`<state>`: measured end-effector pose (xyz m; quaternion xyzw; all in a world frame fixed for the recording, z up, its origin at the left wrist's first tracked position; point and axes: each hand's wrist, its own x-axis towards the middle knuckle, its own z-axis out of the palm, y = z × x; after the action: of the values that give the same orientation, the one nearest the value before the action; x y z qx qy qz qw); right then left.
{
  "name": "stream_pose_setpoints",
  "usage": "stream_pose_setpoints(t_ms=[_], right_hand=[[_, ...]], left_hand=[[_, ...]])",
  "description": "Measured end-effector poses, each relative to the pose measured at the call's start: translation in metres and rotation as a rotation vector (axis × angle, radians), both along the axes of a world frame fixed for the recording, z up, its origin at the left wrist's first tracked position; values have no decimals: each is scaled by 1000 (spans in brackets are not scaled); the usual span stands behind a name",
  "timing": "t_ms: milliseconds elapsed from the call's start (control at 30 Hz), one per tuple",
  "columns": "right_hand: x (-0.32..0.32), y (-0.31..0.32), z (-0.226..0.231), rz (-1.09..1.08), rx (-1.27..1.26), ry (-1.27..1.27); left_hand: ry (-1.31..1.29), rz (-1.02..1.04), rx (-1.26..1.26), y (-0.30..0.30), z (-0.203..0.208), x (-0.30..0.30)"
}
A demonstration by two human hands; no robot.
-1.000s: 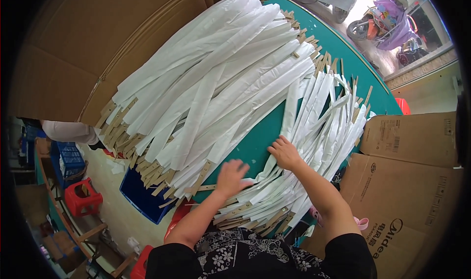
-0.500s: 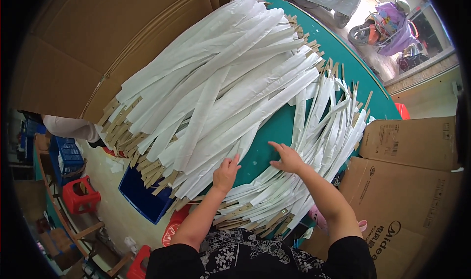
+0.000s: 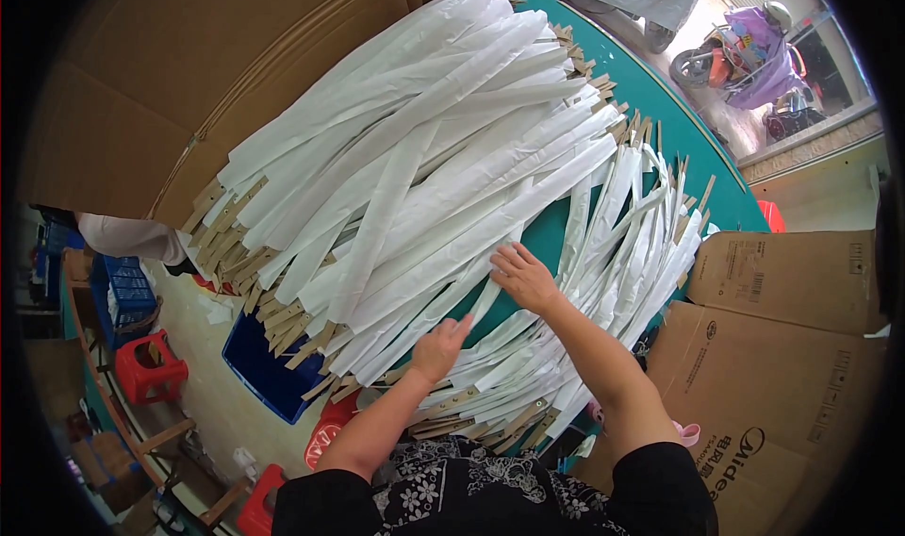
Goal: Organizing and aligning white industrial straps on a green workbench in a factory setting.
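A large heap of long white strips (image 3: 405, 159) with brown, flat ends covers the left and middle of the table. To its right lies a second bunch of narrower white strips (image 3: 632, 225), with more strips curving along the near side. One white strip (image 3: 485, 302) runs slantwise between my hands at the heap's right edge. My left hand (image 3: 439, 349) pinches this strip at its lower part. Farther up, the fingers of my right hand (image 3: 524, 277) are bent over the same strip; their tips are partly hidden.
Green tabletop (image 3: 547, 239) shows between the two bunches. A tall cardboard box (image 3: 255, 55) stands at the left, another carton (image 3: 754, 376) at the right. Below the table's left side are a blue bin (image 3: 269, 376) and a red stool (image 3: 151, 368). A scooter (image 3: 726, 60) stands outside.
My right hand has moved left, from over the bare green gap onto a strip at the heap's edge. My left hand has shifted slightly down and right and closed on the strip.
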<state>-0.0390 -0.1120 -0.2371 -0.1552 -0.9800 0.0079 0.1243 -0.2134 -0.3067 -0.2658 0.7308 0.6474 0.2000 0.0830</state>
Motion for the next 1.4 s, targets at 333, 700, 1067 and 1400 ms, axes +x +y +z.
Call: stream_pose_setpoints(t_ms=[333,700,1067,1400], right_hand=[[-10,-16,-9,-64,-117,-284],[-13,-14,-13,-17,-231,-296],[17,-20,-2,0,-414,-368],[22,-36,-3,-89,-245,-387]], left_hand=[[13,20,-439,-23,-13,-6],[23,60,-321,-18,-10,-13],[-48,297,-50,36,18,-24],[-196,-11,-168,9,-7,-5]])
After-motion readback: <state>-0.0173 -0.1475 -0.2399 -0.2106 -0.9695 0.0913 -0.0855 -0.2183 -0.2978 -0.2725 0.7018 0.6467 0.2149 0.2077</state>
